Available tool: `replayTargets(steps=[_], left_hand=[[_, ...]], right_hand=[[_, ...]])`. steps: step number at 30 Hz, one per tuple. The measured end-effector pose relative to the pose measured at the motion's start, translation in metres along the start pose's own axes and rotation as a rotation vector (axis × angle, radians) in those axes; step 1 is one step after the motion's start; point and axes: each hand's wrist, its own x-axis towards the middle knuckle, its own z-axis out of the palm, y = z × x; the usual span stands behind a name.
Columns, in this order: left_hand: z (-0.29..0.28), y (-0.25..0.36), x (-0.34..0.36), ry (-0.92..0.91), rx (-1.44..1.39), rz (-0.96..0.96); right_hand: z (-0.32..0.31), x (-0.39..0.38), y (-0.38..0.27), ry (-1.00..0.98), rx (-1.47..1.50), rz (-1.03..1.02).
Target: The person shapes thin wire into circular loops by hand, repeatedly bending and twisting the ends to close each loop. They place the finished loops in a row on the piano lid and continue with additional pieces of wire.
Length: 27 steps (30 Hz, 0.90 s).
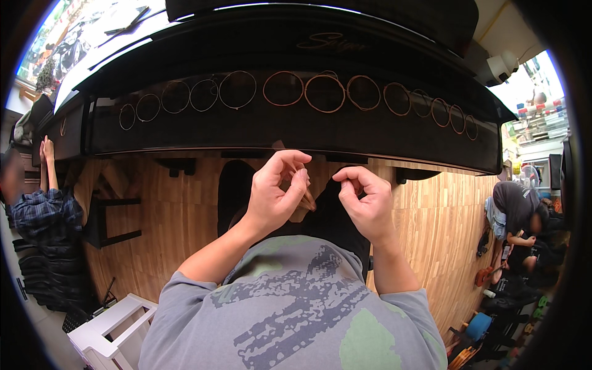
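Note:
My left hand [279, 192] is raised in front of the black piano [394, 132], its thumb and index finger curled toward each other. To its right, my right hand [368, 202] is closed in a pinch, a short gap away. Whatever either hand grips is too thin or too hidden to make out. Beyond both hands, a row of coiled wire strings lies along the piano's dark surface. Silvery coils such as this one [254, 92] are at the left, and coppery coils such as this one [344, 98] run from the middle to the right.
At the left, a person in a checked shirt [46, 213] reaches toward a dark surface with a small coil [63, 127]. Far right, another person [518, 213] sits near a small reddish stringed instrument [483, 276]. A white stand [102, 336] is at lower left, over a wooden floor [425, 228].

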Motion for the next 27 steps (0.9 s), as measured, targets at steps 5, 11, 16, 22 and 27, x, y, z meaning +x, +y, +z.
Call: replayTargets(steps=[5,11,16,22,27], left_hand=[[-0.001,0.003,0.0,-0.042,-0.027,-0.081],[0.007,0.0,0.005,0.087,-0.064,-0.03],[0.008,0.005,0.009,0.132,-0.229,-0.064],[0.006,0.008,0.016,0.179,-0.608,-0.29],[0.002,0.001,0.013,0.104,-0.565,-0.301]], right_hand=[[0.008,-0.003,-0.001,0.077,0.089,-0.093],[0.025,-0.011,-0.011,-0.159,0.015,-0.331],[0.041,-0.016,-0.015,-0.275,-0.001,-0.337],[0.059,-0.025,-0.007,-0.235,-0.186,-0.449],[0.051,-0.021,-0.004,-0.099,-0.004,-0.421]])
